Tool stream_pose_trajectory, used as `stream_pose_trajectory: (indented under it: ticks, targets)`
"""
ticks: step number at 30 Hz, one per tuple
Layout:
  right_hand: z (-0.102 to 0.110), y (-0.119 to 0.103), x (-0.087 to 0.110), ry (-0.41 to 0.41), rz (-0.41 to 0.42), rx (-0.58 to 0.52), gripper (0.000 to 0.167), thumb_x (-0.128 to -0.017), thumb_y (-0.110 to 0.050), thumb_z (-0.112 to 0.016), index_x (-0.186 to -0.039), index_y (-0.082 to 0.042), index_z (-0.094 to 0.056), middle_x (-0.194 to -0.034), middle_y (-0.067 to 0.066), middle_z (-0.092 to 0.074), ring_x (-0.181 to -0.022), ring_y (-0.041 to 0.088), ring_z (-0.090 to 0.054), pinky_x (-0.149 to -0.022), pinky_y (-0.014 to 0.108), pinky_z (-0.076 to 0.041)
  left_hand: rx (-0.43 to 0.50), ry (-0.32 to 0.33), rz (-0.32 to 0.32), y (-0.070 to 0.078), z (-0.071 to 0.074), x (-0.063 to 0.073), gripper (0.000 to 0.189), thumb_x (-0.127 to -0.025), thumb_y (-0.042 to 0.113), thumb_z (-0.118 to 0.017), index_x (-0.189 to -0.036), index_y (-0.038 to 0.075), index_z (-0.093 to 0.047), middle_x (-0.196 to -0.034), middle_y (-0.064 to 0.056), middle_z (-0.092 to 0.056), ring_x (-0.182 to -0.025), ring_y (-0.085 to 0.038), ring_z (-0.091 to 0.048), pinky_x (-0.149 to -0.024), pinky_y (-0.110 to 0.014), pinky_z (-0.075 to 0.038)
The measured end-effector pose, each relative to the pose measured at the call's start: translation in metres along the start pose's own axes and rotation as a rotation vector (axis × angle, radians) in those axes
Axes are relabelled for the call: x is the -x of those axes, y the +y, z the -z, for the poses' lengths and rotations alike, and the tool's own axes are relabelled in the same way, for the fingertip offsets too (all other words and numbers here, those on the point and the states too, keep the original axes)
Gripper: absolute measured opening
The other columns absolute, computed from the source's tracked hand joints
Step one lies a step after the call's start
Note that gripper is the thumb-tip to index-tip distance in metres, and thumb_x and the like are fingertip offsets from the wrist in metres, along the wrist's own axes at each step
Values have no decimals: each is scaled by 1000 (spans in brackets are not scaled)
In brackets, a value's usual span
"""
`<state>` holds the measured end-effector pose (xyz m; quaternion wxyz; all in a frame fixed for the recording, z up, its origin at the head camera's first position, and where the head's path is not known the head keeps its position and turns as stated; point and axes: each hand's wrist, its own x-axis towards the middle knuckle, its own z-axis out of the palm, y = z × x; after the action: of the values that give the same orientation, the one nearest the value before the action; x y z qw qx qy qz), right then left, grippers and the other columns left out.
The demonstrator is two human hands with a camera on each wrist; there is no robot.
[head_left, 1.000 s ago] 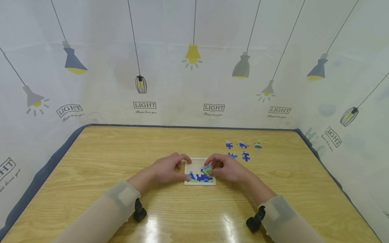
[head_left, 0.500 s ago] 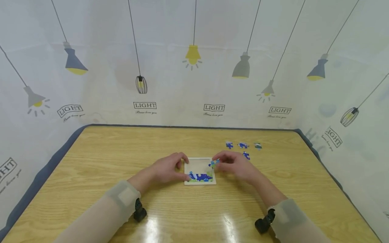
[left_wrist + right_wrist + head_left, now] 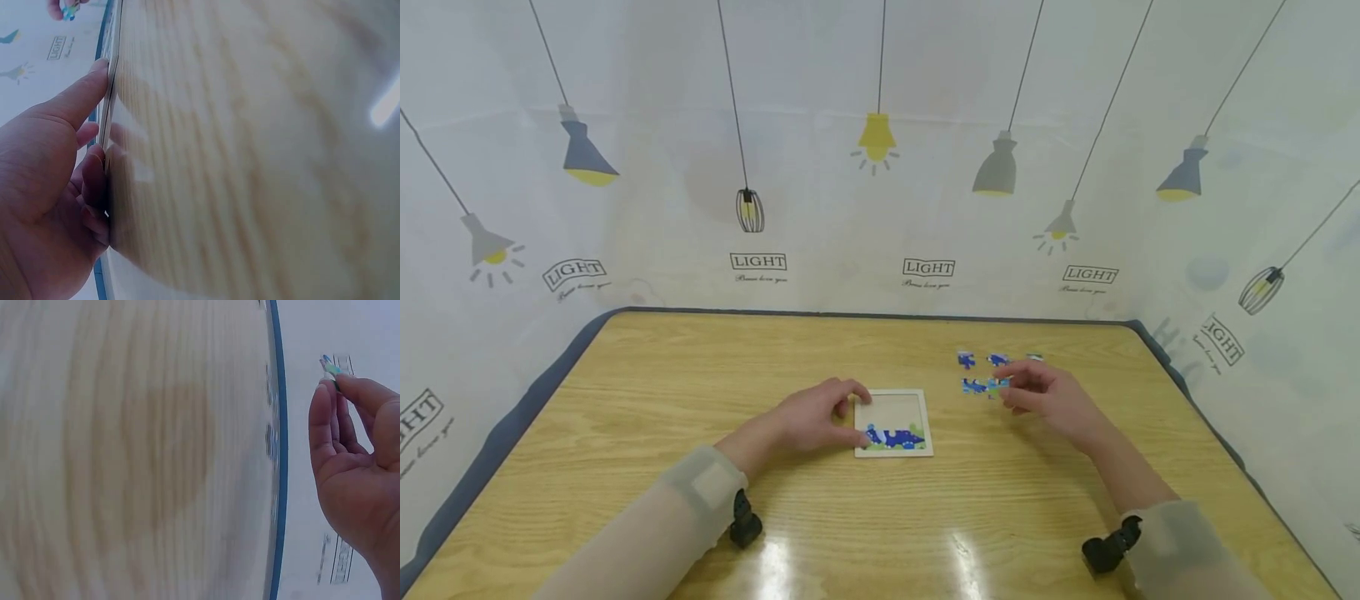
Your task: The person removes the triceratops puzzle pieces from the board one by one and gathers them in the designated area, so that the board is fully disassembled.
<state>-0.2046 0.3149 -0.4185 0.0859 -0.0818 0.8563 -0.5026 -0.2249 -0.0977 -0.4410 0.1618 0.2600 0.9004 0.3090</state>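
Note:
In the head view my left hand (image 3: 816, 417) holds the left side of a small wooden puzzle tray (image 3: 927, 417), index finger at the upper corner and thumb at the lower. Joined blue and green puzzle pieces (image 3: 895, 438) fill the tray's near part; bare board shows above them. My right hand (image 3: 1052, 400) pinches a blue and green puzzle piece (image 3: 332, 367) between thumb and fingertips. The right wrist view shows that piece raised above the tabletop. Under and behind it, several loose pieces are partly hidden by the hand.
On the wooden table (image 3: 820, 517), loose puzzle pieces lie to the tray's right, among them a blue piece (image 3: 966, 360), another blue piece (image 3: 997, 360) and a light blue one (image 3: 974, 386). A lamp-patterned cloth (image 3: 820, 167) stands behind the table's far edge.
My right hand has lifted the blue and green piece out of the tray and carried it right, over to the loose pieces. The left hand stays at the tray.

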Motion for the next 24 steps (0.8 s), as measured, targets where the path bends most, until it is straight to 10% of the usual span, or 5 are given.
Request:
stream_pose_trajectory:
  ticks: [14,24]
  targets:
    - [54,47,4,104,-165,199,51,-109,-33,-71,-148,-1,-61,-115,14,-77,-91,15,-72,-78,29,-58,-20,-10,10,1,0,1,59,-95,54,-84,-147,34,-65,-108,2,-57,-96,-18,-55,-86,-38,-44]
    - [57,54,-6,149,-201,384,52,-109,-45,-68,-145,-7,-69,-132,24,-71,-115,37,-66,-90,44,-53,-7,-8,16,1,0,0,59,-95,54,-84,-147,33,-65,-107,1,-58,-95,-17,-54,-85,-37,-44]
